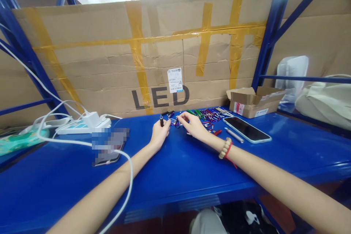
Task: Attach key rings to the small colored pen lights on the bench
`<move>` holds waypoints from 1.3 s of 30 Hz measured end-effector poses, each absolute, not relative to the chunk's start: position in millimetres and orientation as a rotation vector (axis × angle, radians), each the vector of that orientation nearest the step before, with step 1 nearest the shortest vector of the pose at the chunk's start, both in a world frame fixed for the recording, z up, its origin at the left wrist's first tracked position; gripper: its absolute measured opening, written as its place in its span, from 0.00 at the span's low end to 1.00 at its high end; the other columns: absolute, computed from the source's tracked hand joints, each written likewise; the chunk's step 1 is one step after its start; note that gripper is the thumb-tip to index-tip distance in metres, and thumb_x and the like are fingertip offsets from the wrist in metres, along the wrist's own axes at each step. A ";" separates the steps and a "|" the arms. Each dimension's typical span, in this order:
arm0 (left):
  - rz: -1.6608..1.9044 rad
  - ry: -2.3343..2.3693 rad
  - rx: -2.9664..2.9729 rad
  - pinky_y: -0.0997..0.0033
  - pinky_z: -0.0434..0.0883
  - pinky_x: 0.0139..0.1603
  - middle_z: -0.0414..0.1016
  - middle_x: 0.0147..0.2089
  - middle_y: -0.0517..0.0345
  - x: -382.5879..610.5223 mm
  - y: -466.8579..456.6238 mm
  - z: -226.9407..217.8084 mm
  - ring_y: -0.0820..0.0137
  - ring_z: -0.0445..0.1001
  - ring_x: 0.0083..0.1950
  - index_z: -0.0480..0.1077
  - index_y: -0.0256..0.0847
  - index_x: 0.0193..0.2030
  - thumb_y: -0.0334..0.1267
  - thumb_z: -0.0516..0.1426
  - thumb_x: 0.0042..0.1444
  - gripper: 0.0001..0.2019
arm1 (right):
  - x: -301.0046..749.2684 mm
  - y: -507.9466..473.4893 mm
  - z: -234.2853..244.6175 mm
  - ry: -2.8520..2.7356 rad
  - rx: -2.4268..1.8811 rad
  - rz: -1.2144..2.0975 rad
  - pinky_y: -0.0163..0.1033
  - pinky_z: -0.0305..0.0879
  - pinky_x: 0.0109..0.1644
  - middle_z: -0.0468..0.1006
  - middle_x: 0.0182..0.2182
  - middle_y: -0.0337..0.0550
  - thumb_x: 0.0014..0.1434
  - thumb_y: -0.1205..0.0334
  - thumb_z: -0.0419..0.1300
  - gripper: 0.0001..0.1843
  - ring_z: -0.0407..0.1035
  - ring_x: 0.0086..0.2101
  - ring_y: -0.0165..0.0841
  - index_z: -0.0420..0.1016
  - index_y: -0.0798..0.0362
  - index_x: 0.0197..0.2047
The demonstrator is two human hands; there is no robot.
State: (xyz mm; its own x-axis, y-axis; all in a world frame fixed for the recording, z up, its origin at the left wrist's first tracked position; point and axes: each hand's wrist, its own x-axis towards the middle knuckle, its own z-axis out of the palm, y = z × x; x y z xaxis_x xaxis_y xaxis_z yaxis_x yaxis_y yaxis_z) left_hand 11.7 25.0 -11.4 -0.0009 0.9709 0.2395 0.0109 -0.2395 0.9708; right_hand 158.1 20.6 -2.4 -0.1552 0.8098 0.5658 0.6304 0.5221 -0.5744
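Observation:
My left hand [159, 136] is closed around a small black cylinder [161, 121] that stands upright out of the fist, its top end silvery. To its right, my right hand [196, 127] pinches a small dark loop [178, 122] between thumb and fingertips; its exact kind is too small to make out. The two hands are apart, above the blue tabletop. Behind and beside my right hand lies a pile of small coloured metal pieces [212, 114], green, red, purple and silver. Several black pieces [170, 113] lie at the back, just beyond my hands.
A phone [246, 129] and a silver pen-like stick [234, 135] lie right, before an open cardboard box [251, 104]. Left are another phone [109, 157], a power strip [74, 128] and a white cable [131, 175] crossing my left forearm. A large cardboard sheet [109, 69] stands behind.

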 end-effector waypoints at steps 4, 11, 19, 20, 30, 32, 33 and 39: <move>1.307 1.001 1.449 0.82 0.50 0.13 0.57 0.17 0.71 16.2 20.1 -10.2 0.83 0.55 0.12 0.55 0.40 0.26 0.50 0.55 0.49 0.17 | 151.4 17.3 -3.0 -1.675 -1.052 0.699 0.32 0.61 0.27 0.71 0.27 0.39 0.57 0.49 0.50 0.16 0.64 0.26 0.26 0.66 0.55 0.34; 1.271 0.902 1.465 0.83 0.48 0.12 0.57 0.17 0.73 17.2 20.6 -10.5 0.84 0.55 0.12 0.49 0.42 0.27 0.50 0.59 0.45 0.21 | 150.0 16.6 -0.2 -1.507 -0.995 1.010 0.29 0.61 0.28 0.73 0.29 0.40 0.54 0.57 0.55 0.11 0.67 0.28 0.25 0.70 0.57 0.34; 1.268 0.875 1.502 0.83 0.50 0.13 0.56 0.15 0.75 18.2 20.5 -12.0 0.83 0.56 0.12 0.48 0.43 0.28 0.45 0.57 0.47 0.18 | 149.8 14.6 1.2 -1.515 -1.020 1.077 0.29 0.62 0.28 0.77 0.35 0.44 0.51 0.62 0.59 0.12 0.66 0.26 0.23 0.75 0.59 0.39; 1.271 0.879 1.497 0.83 0.50 0.13 0.56 0.15 0.75 18.2 20.4 -11.9 0.82 0.56 0.12 0.48 0.43 0.28 0.44 0.57 0.47 0.18 | 150.5 15.3 0.6 -1.525 -1.017 1.071 0.29 0.62 0.28 0.77 0.36 0.44 0.51 0.62 0.60 0.12 0.67 0.27 0.24 0.75 0.59 0.38; 1.266 0.910 1.506 0.83 0.52 0.12 0.60 0.19 0.72 18.3 23.5 -15.5 0.83 0.58 0.13 0.49 0.42 0.29 0.47 0.57 0.47 0.18 | 153.0 22.4 0.0 -1.447 -0.975 0.985 0.33 0.65 0.33 0.77 0.29 0.42 0.49 0.61 0.62 0.09 0.68 0.27 0.26 0.74 0.57 0.34; 1.286 0.902 1.506 0.84 0.53 0.12 0.62 0.21 0.70 18.3 23.1 -15.1 0.83 0.59 0.14 0.49 0.42 0.29 0.47 0.57 0.47 0.18 | 151.3 20.8 2.1 -1.386 -0.962 1.048 0.31 0.65 0.31 0.76 0.29 0.41 0.50 0.63 0.61 0.08 0.68 0.27 0.25 0.72 0.57 0.34; 1.300 0.894 1.504 0.84 0.53 0.12 0.63 0.21 0.70 18.1 22.9 -14.7 0.82 0.59 0.14 0.49 0.42 0.29 0.47 0.57 0.48 0.18 | 150.6 20.2 2.8 -1.365 -0.958 1.075 0.30 0.66 0.31 0.76 0.28 0.41 0.50 0.64 0.61 0.07 0.69 0.28 0.25 0.72 0.57 0.34; 1.342 0.927 1.533 0.84 0.51 0.15 0.59 0.18 0.72 13.9 25.4 -12.7 0.82 0.55 0.15 0.49 0.42 0.29 0.44 0.54 0.51 0.15 | 154.3 24.2 -0.9 -1.505 -1.007 0.979 0.31 0.67 0.29 0.74 0.27 0.40 0.51 0.66 0.60 0.13 0.70 0.28 0.28 0.67 0.57 0.42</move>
